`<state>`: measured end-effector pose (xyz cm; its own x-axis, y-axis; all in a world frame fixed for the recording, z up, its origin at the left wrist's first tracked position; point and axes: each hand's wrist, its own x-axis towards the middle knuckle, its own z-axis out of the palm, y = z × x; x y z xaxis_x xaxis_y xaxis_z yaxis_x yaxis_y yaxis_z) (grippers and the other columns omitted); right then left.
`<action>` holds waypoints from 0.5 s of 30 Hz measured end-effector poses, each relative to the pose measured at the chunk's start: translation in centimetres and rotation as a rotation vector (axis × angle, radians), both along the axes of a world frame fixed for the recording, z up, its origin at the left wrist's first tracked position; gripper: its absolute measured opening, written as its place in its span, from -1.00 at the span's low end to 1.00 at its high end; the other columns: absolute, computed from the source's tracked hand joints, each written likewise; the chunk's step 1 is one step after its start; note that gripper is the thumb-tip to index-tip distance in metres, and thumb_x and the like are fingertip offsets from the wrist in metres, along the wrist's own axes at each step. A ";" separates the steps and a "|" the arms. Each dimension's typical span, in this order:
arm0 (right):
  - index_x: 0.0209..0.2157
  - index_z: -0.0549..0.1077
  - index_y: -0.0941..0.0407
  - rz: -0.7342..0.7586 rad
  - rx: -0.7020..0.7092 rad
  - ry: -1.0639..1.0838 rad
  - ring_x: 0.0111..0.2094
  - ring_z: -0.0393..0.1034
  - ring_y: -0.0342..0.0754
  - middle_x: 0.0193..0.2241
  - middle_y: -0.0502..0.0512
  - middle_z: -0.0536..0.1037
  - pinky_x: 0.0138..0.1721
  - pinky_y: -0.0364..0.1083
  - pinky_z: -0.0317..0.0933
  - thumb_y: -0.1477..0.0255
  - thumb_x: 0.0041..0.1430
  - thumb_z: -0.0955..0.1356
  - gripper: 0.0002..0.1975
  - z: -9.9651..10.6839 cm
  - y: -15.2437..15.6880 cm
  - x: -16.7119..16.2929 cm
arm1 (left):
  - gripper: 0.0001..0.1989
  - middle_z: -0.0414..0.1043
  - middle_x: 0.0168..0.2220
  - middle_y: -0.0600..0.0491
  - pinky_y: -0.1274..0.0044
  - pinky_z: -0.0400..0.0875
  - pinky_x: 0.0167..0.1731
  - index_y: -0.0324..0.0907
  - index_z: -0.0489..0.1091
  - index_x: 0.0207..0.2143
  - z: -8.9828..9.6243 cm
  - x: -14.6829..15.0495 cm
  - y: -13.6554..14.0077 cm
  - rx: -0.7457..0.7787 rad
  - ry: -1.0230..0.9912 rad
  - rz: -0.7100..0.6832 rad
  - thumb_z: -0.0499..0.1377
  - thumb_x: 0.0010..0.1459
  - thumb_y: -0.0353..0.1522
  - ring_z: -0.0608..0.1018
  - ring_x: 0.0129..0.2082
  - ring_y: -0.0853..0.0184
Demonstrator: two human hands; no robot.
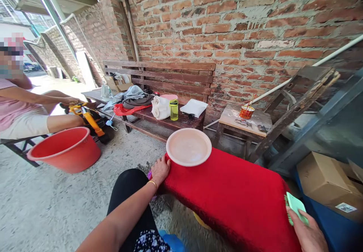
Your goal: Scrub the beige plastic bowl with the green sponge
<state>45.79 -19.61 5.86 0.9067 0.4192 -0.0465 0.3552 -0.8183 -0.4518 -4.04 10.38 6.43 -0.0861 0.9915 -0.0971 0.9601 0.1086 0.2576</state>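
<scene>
R hand [311,232] grips green brush [297,205], 4 o'clock, by edge of red cloth [241,187]; L hand [160,169], 7 o'clock, rests on cloth, can't tell if pinching. Best: brush flat, pressure even.

Nothing legible here, folks | large cardboard box [320,176], far right: there's a white label [346,207], bold dark characters, too blurred to read | smaller carton [111,84], back left: a scrap of dark print, too tiny to make out
</scene>
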 end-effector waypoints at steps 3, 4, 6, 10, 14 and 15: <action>0.11 0.41 0.14 -0.072 0.017 0.132 -0.19 0.47 0.36 -0.25 0.37 0.53 -0.21 0.18 0.38 -0.24 0.03 0.12 -0.12 1.6 0.6 -1.4 | -0.47 0.40 0.07 -0.23 0.16 0.27 0.03 -0.16 0.23 0.24 0.0 -0.2 0.3 -0.006 0.002 -0.007 -0.14 0.37 -0.11 0.47 0.09 -0.02; 0.14 0.39 0.15 -0.073 0.017 0.141 -0.15 0.45 0.39 -0.20 0.42 0.52 -0.17 0.21 0.36 -0.24 0.03 0.12 -0.10 2.1 0.7 -1.9 | -0.48 0.40 0.07 -0.24 0.16 0.27 0.03 -0.16 0.23 0.24 0.0 -0.3 0.3 -0.008 0.004 -0.008 -0.14 0.37 -0.12 0.47 0.09 -0.01; 0.17 0.35 0.16 -0.083 0.015 0.153 -0.07 0.42 0.42 -0.10 0.49 0.48 -0.09 0.23 0.32 -0.24 0.04 0.09 -0.07 2.9 1.1 -2.8 | -0.48 0.41 0.06 -0.25 0.15 0.27 0.03 -0.16 0.24 0.23 0.0 -0.4 0.5 -0.010 0.007 -0.017 -0.15 0.37 -0.12 0.48 0.07 -0.03; 0.24 0.28 0.10 -0.132 0.016 0.192 0.12 0.30 0.39 0.04 0.50 0.38 0.06 0.21 0.24 -0.29 0.03 0.02 -0.02 4.1 1.7 -4.4 | -0.46 0.41 0.04 -0.25 0.14 0.27 0.03 -0.15 0.23 0.24 -0.1 -0.6 0.8 -0.013 0.000 -0.024 -0.17 0.37 -0.10 0.48 0.07 -0.05; 0.25 0.26 0.13 -0.118 0.016 0.181 0.14 0.25 0.41 0.06 0.54 0.36 0.12 0.22 0.18 -0.30 0.04 -0.02 0.02 4.5 1.9 -5.2 | -0.44 0.42 0.03 -0.26 0.15 0.28 0.03 -0.14 0.22 0.26 -0.2 -0.8 1.1 -0.016 0.003 -0.034 -0.19 0.38 -0.08 0.50 0.05 -0.04; 0.25 0.27 0.15 -0.104 0.016 0.160 0.13 0.26 0.42 0.05 0.56 0.36 0.10 0.23 0.19 -0.30 0.06 -0.02 0.02 4.5 2.0 -5.3 | -0.44 0.42 0.03 -0.26 0.15 0.28 0.02 -0.14 0.22 0.26 -0.3 -0.9 1.1 -0.014 0.004 -0.038 -0.19 0.38 -0.08 0.50 0.05 -0.04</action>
<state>40.49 -17.65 10.33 0.9266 0.3259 -0.1878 0.1919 -0.8390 -0.5091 -4.94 11.51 6.17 -0.0492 0.9926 -0.1110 0.9645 0.0761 0.2529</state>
